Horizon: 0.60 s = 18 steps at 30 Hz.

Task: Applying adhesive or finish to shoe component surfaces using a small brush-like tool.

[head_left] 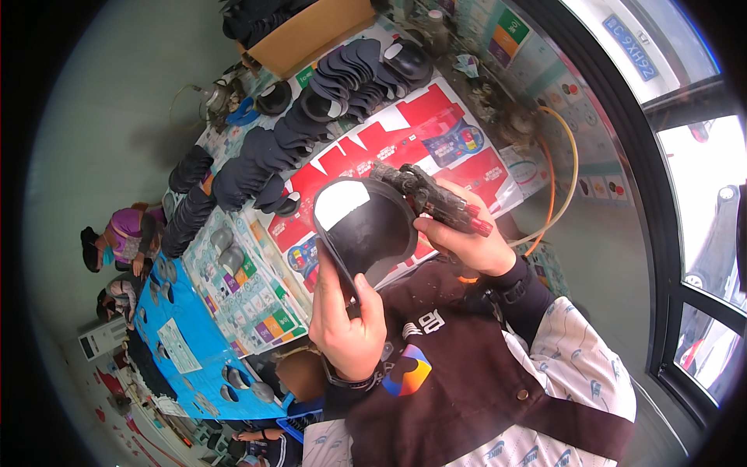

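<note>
My left hand (348,333) grips the lower edge of a black curved shell (377,241), thumb on the near side. The shell has a rounded hollow and a white patch near its upper left rim. In my right hand (476,245) is a dark, grimy spray gun (428,194) with red parts at one end. My fingers wrap around it, and its front end lies close to the shell's upper right rim. Beyond my hands, rows of similar black shells (261,159) lie overlapped on a table spread with a red and white printed sheet (405,148).
A cardboard box (315,39) with black pieces stands at the far end. Yellow and orange hoses (576,159) curve down on the right. On the left, a blue-covered table (167,300) holds grey shells; people (124,237) work beside it. A window (700,202) lines the right side.
</note>
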Each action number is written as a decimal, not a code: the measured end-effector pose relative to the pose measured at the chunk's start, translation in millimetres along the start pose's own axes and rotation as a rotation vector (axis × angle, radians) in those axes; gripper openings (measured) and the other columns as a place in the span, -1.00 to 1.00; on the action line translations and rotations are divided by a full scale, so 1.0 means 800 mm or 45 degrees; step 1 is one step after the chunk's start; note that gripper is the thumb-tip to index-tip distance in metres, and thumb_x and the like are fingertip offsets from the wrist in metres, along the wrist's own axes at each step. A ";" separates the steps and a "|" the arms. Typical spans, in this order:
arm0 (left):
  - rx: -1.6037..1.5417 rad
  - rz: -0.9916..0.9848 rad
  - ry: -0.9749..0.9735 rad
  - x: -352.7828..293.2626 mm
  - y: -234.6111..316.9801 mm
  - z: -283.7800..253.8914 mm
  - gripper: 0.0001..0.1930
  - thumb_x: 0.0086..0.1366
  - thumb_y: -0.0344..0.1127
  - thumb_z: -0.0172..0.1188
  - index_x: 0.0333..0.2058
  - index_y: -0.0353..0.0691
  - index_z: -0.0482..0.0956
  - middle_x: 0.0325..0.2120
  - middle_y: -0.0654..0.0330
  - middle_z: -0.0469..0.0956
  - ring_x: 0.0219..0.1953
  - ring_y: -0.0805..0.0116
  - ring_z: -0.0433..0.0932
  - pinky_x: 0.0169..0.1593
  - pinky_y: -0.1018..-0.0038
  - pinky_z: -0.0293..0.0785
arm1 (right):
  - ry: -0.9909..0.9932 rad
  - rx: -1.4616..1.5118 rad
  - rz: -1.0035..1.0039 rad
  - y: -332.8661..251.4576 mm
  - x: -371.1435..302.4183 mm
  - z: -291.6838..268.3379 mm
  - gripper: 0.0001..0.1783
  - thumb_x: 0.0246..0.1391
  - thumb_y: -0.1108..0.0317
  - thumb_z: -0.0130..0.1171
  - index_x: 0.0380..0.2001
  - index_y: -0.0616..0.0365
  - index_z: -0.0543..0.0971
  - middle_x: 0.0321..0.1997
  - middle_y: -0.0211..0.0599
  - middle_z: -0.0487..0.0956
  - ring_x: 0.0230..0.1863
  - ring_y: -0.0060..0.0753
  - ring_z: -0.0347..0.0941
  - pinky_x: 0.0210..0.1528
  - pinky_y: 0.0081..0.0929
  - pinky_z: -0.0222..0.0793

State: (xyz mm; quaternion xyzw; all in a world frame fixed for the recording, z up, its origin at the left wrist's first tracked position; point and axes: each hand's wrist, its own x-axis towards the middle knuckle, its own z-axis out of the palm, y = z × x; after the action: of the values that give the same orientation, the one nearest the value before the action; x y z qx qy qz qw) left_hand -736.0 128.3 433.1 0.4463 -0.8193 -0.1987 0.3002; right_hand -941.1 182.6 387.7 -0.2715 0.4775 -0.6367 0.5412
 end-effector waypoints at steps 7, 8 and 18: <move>-0.307 -0.098 -0.034 0.010 0.015 0.002 -0.36 0.30 -0.46 0.26 0.33 -0.48 0.33 -0.03 -0.15 0.61 -0.16 0.04 0.71 -0.21 0.35 0.68 | -0.003 0.000 -0.008 0.001 0.004 0.000 -0.69 0.21 0.52 0.28 0.02 0.21 0.55 -0.29 -0.57 0.53 -0.35 -0.80 0.34 -0.36 -0.68 0.26; -0.330 -0.124 -0.076 0.013 0.017 0.002 -0.31 0.28 -0.47 0.27 0.36 -0.47 0.27 0.02 -0.18 0.57 -0.12 0.01 0.70 -0.17 0.34 0.68 | -0.001 -0.014 -0.016 0.002 0.005 -0.001 -0.69 0.21 0.52 0.28 0.02 0.20 0.55 -0.29 -0.57 0.52 -0.35 -0.81 0.34 -0.36 -0.68 0.26; -0.003 -0.413 -0.625 -0.001 -0.243 0.083 -0.46 0.30 -0.42 0.08 0.26 -0.34 0.31 0.03 -0.31 0.56 0.11 -0.28 0.54 0.15 0.08 0.47 | 0.074 -0.510 0.077 0.055 0.036 -0.076 -0.64 0.16 0.49 0.32 0.04 0.24 0.59 -0.33 -0.42 0.64 -0.39 -0.72 0.49 -0.40 -0.58 0.36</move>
State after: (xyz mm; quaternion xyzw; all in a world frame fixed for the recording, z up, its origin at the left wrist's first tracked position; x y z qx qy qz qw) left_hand -661.2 31.3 268.7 0.5097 -0.7852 -0.3469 0.0577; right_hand -982.2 176.0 319.2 -0.3408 0.6179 -0.5201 0.4811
